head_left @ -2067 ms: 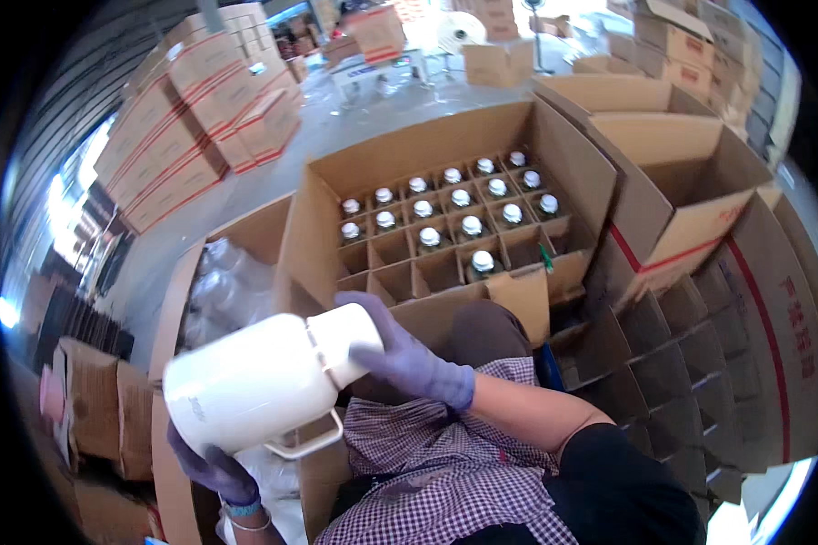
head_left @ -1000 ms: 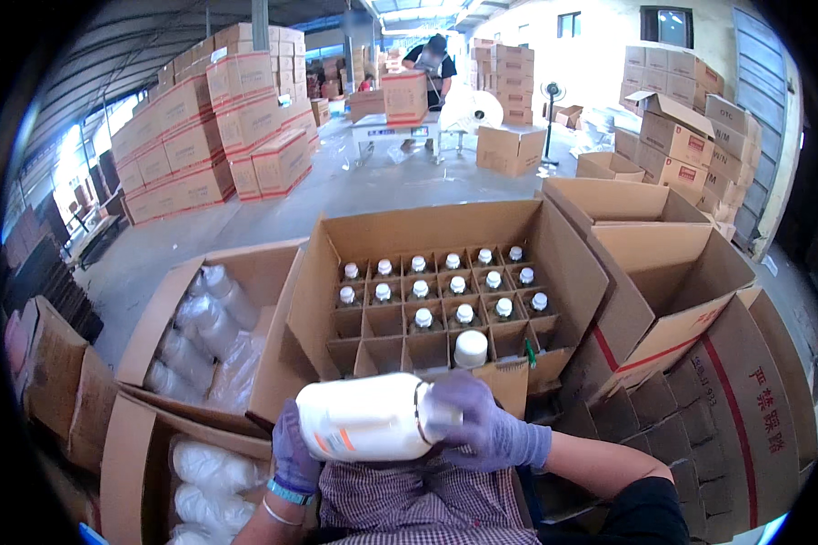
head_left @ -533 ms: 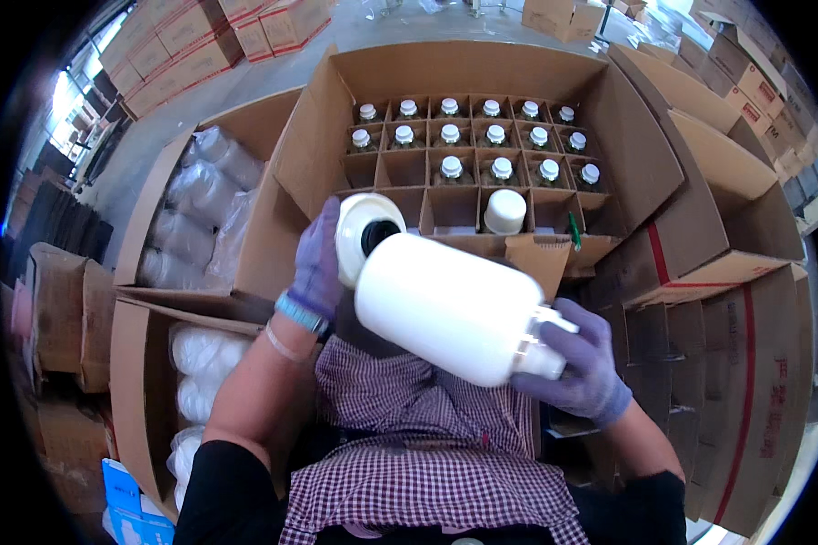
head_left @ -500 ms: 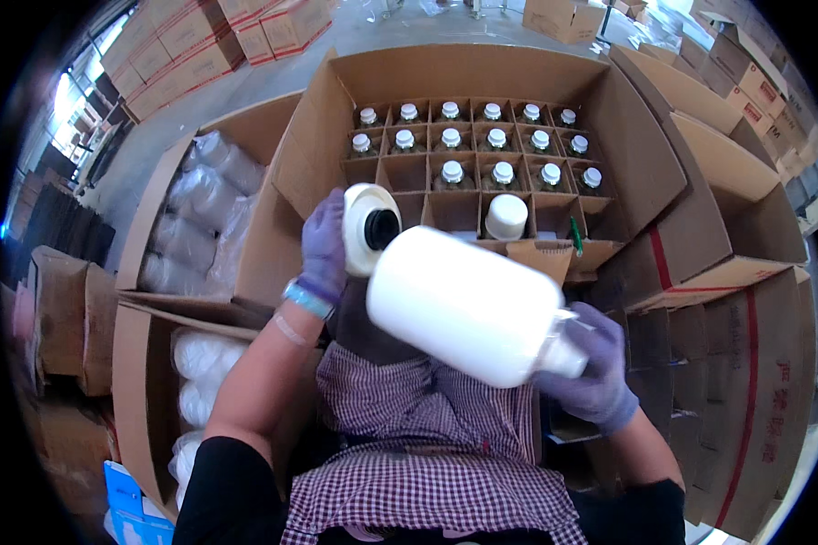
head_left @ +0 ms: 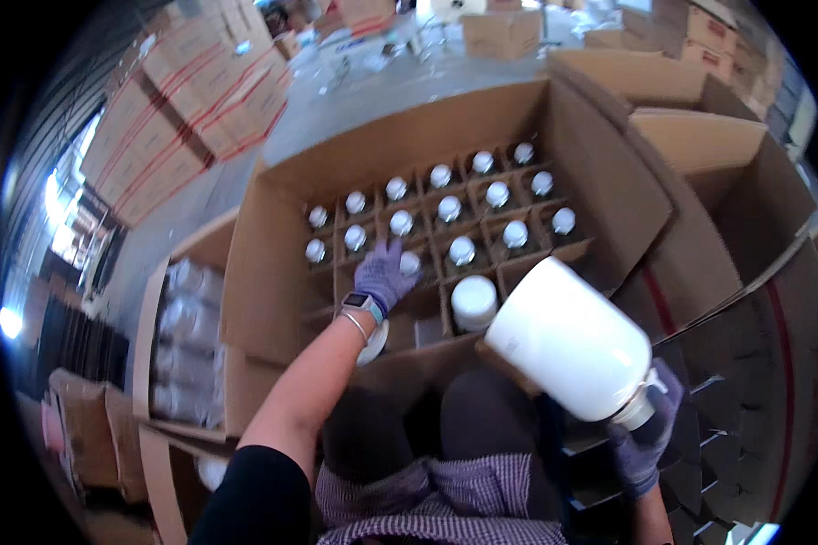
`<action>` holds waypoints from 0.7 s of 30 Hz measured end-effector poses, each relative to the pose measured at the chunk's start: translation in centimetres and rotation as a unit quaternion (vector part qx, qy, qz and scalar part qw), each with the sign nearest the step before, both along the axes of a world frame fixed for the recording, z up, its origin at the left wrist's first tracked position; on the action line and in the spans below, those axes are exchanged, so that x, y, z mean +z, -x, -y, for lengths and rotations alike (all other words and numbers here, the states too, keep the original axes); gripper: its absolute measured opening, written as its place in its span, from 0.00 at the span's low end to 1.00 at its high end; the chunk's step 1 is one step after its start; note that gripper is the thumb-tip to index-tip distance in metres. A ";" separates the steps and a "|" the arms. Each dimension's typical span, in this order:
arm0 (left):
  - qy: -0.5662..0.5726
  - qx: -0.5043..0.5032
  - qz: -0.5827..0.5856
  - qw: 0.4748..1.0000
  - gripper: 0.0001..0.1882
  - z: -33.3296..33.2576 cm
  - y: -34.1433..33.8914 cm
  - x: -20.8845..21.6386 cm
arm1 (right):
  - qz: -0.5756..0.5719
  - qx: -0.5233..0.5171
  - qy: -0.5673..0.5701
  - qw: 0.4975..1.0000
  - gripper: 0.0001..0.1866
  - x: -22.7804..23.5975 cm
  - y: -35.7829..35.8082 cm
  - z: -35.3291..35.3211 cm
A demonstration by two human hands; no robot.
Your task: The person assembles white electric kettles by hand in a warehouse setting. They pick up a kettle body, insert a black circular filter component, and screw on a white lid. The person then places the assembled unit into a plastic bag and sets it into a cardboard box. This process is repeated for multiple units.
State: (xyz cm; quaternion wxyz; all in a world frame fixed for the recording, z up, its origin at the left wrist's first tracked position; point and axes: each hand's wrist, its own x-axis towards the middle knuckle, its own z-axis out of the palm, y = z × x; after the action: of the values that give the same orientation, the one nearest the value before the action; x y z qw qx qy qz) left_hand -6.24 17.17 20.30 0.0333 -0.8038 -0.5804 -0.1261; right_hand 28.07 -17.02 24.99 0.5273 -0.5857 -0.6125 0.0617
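Note:
A large white plastic bottle (head_left: 573,341) lies tilted in the air on the right, its base up and to the left. My right hand (head_left: 645,431) in a purple glove is closed around its neck end. My left hand (head_left: 384,277), gloved too, reaches into the divided carton (head_left: 273,300). Its fingers are apart beside a white-capped bottle (head_left: 410,264); whether they press on it I cannot tell. Beneath my left wrist part of a white container (head_left: 374,343) shows, the rest hidden. A wide white-lidded container (head_left: 473,302) stands in the front row, to the right.
Several white-capped bottles (head_left: 449,208) stand in the carton's cells. On the left, a carton (head_left: 154,345) holds plastic-wrapped items. Open cartons (head_left: 709,150) line the right side, with folded dividers (head_left: 718,400) nearer me. Stacked boxes (head_left: 191,100) rise at the far left.
My left hand has let go of the white container with the black mouth and moved farther into the carton. The large bottle has moved right with my right hand. The view has turned.

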 end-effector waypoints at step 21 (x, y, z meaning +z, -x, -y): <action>0.057 -0.136 0.286 0.947 0.57 32.3 12.6 19.6 | -0.247 0.238 0.004 0.939 0.36 11.7 7.8 -0.7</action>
State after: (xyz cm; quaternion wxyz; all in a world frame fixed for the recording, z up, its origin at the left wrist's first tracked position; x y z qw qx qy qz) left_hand -18.85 -15.14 39.88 -0.1976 -0.8059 -0.4566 -0.3210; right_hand 20.30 -16.29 36.69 0.6296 -0.3914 -0.5840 0.3308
